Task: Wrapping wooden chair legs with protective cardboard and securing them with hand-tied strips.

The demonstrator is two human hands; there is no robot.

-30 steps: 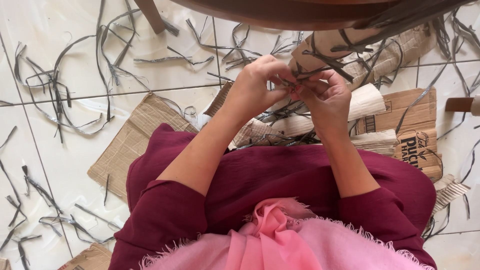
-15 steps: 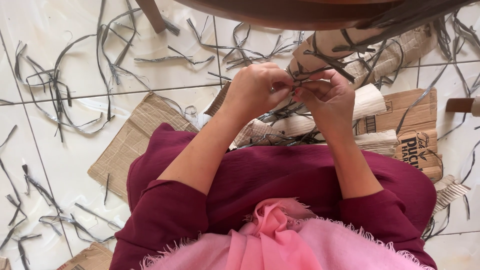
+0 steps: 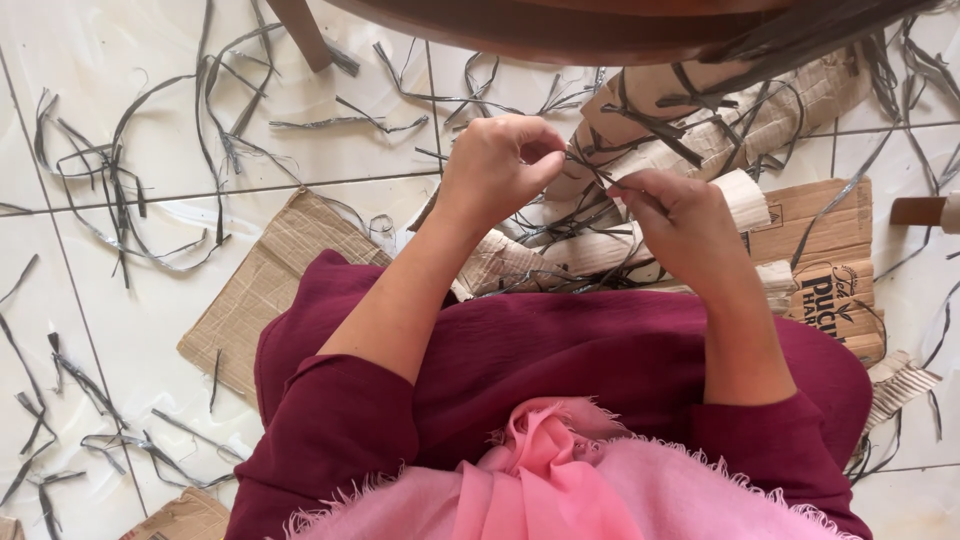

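From the head camera we look straight down on our two hands, raised above our lap over a tiled floor. Our left hand is curled nearly closed, thumb and forefinger pinched on one end of a thin dark grey strip; our right hand sits just beside it, lower and to the right, fingers folded in and pinching the other end of the same strip, which runs taut across the short gap between the two. The exact grip of the right fingertips is partly hidden by the knuckles, so we can only say it looks like a pinch. Below and behind the hands lies a heap of pale rolled and flattened cardboard pieces with more dark strips draped over and between them. A flat brown cardboard sheet lies on the tiles to the left, touching our dark red sleeve. Loose grey strips are scattered over the floor at left and along the top. A dark wooden table edge crosses the top of the view, with a leg at upper left. A pink scarf fills the bottom.
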